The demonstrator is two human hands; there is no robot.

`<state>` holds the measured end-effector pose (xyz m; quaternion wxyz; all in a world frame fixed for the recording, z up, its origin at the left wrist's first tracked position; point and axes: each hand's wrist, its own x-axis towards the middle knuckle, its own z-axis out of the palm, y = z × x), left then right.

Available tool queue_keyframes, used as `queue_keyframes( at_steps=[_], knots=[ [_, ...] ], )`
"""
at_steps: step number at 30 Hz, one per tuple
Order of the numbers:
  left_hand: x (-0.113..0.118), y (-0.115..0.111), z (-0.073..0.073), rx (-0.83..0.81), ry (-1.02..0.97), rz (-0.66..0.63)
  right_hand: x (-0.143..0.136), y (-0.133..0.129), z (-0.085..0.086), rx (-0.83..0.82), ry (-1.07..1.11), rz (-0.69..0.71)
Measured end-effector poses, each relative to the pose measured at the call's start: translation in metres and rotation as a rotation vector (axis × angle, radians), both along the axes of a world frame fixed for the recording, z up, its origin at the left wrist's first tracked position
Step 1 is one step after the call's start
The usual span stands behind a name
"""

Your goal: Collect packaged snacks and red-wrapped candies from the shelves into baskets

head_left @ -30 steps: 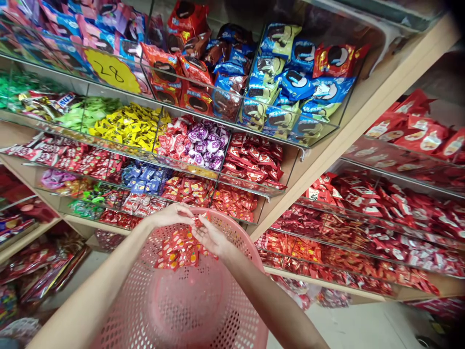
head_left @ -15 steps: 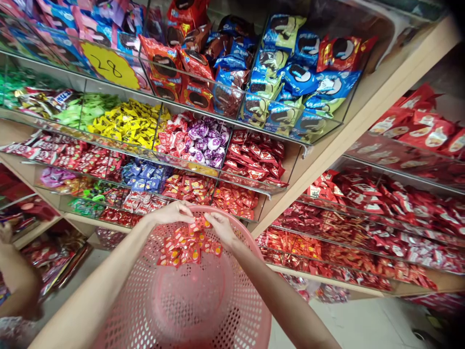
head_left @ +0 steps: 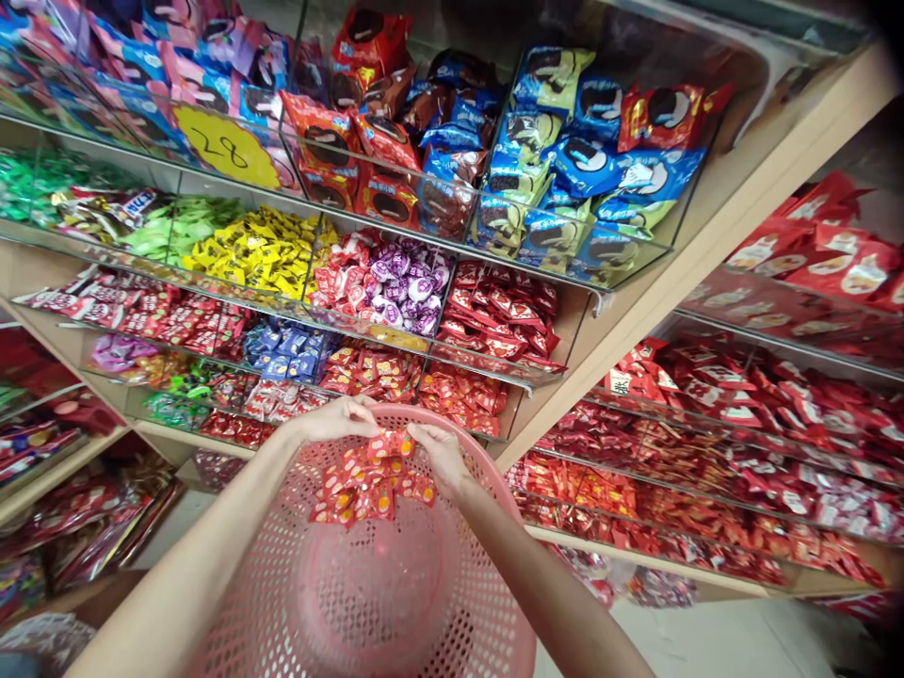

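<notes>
A pink perforated plastic basket sits between my forearms, low in the middle. Above its far rim both hands pinch the top of a hanging string of small red and orange candy packets. My left hand grips the string's top from the left. My right hand grips it from the right. The packets dangle into the basket's mouth.
Clear-fronted shelf bins of sweets stand right ahead: red packets just beyond the basket, purple and red candies, yellow ones, blue cookie packs. A yellow tag marked 28 hangs upper left. More red packets fill the right shelves.
My right hand rose from beneath the packets to pinch the string's top beside my left hand. The string now hangs spread between both hands. A person's arm appeared at left, then left view.
</notes>
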<state>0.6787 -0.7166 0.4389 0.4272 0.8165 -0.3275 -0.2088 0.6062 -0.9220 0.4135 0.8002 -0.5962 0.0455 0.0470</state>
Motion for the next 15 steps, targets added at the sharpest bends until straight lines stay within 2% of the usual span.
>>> queue_keyframes(
  at_steps=[8, 11, 14, 15],
  knots=[
    [0.000, -0.002, 0.000, -0.014, -0.011, 0.006, -0.001, -0.001, -0.011, 0.085, 0.052, 0.017],
    [-0.002, -0.001, 0.003, -0.004, 0.018, 0.003, 0.000, -0.006, -0.011, 0.050, 0.058, 0.117],
    [-0.002, 0.000, 0.006, 0.010, 0.037, -0.015, 0.004, -0.009, -0.004, -0.066, 0.071, 0.290],
    [-0.002, 0.000, 0.006, 0.011, 0.034, -0.025, 0.005, -0.009, -0.002, -0.108, 0.063, 0.310]
  ],
)
